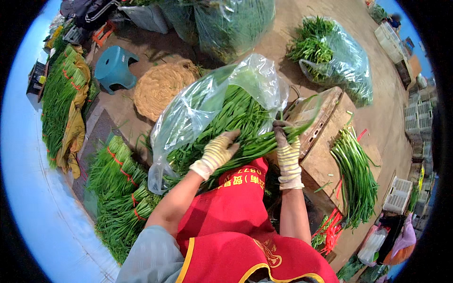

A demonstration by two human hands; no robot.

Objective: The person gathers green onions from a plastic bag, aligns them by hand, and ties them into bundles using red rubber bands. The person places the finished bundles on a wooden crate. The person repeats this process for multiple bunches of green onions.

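Note:
A clear plastic bag of loose garlic chives lies before me, over my lap. My left hand, in a striped work glove, is at the near side of the leaves, thumb and fingers apart. In the same kind of glove, with dark-stained fingertips, my right hand grips a few long chives at the bag's right side. Right of that hand, a bundle of chives with pale stem ends lies on a wooden board.
Red ties hang at the board's near corner. Tied chive bundles lie to my left. Beyond the bag are a round straw seat, a blue plastic stool and another filled bag. Crates stand far right.

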